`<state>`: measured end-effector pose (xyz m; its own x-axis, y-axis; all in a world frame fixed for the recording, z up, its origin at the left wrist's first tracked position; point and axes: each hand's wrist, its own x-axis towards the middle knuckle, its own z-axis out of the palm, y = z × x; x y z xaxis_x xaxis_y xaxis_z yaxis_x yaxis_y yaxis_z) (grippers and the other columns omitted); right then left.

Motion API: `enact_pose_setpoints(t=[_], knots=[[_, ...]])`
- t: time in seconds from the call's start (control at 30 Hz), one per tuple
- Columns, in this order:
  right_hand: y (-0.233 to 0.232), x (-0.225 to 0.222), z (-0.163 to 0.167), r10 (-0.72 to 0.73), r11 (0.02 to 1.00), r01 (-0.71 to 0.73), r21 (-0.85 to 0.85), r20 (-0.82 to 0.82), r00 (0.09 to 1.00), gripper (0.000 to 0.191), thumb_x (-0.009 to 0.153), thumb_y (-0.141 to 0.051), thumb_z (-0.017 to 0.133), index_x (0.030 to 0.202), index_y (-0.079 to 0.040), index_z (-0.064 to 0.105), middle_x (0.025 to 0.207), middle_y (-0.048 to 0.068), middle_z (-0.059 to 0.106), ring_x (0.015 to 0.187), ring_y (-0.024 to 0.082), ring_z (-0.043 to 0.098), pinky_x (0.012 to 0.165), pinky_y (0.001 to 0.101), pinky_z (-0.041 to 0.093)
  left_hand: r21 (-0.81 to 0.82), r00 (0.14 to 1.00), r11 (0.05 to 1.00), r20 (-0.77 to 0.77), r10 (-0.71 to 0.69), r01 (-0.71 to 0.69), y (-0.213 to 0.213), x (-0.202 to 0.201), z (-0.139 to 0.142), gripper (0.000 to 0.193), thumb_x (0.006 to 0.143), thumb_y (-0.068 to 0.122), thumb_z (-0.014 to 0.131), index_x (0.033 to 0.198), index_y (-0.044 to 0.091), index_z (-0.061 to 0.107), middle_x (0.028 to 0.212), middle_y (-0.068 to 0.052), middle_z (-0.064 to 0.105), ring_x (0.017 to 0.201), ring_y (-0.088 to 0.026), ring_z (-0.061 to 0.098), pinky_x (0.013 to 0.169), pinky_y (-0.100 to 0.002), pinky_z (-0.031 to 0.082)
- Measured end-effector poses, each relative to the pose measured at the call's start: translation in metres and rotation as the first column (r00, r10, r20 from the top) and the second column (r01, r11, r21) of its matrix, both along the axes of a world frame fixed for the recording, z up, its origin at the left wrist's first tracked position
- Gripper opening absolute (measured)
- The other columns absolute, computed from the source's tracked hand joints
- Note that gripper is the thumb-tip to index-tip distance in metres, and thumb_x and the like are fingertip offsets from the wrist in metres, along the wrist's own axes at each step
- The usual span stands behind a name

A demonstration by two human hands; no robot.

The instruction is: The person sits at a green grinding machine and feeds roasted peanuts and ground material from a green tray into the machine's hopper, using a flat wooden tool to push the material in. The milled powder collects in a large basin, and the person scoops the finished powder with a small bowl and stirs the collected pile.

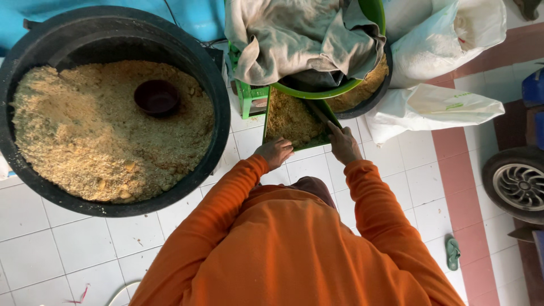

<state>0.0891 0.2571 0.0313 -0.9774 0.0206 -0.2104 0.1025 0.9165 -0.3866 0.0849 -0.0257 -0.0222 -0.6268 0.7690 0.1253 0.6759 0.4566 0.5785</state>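
A green tray (266,122) slopes out from under a green round machine (317,92) and holds tan crumbly meal (290,118). My left hand (275,152), in an orange sleeve, grips the tray's near edge. My right hand (344,145) is at the tray's near right corner and holds a thin dark stick (319,112) that lies across the meal. A grey cloth (300,39) covers the top of the machine.
A big black tub (218,113) at left is full of the same tan meal, with a dark bowl (157,97) lying in it. White sacks (436,107) lie at right. A wheel (518,184) and a green sandal (452,253) are on the tiled floor.
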Motion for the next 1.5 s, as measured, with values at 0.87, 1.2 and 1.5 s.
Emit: enact_pose_setpoints(t=[0.87,1.2,1.5], knots=[[0.005,-0.004,-0.008,0.036,0.998,-0.037,0.048,0.037,0.999,0.048,0.105,-0.026,0.056,0.152,-0.029,0.048,0.114,0.021,0.056,0.091,0.043,0.065,0.083,0.0536,0.055,-0.003,0.997,0.999,0.064,0.044,-0.044,0.004,0.004,-0.016,0.028,0.105,0.026,0.054,0.110,0.002,0.069,0.122,-0.011,0.065,0.114,-0.030,0.059,0.105,-0.040,0.049],[0.008,-0.002,-0.011,0.057,0.997,-0.057,0.051,-0.010,0.998,0.048,0.105,-0.023,0.056,0.152,-0.022,0.049,0.105,0.018,0.057,0.087,0.036,0.064,0.080,0.0485,0.057,0.006,0.994,0.999,0.102,0.040,-0.041,0.005,-0.002,-0.018,0.029,0.103,0.024,0.055,0.113,0.000,0.068,0.123,-0.012,0.063,0.111,-0.030,0.060,0.095,-0.040,0.053],[0.010,-0.001,-0.018,0.092,0.995,-0.087,0.047,-0.114,0.989,0.048,0.104,-0.020,0.058,0.151,-0.020,0.052,0.100,0.018,0.056,0.085,0.034,0.061,0.078,0.0479,0.055,0.033,0.999,0.999,0.028,0.043,-0.044,0.006,-0.001,-0.025,0.027,0.104,0.025,0.056,0.109,0.001,0.069,0.114,-0.011,0.065,0.105,-0.030,0.061,0.093,-0.041,0.054]])
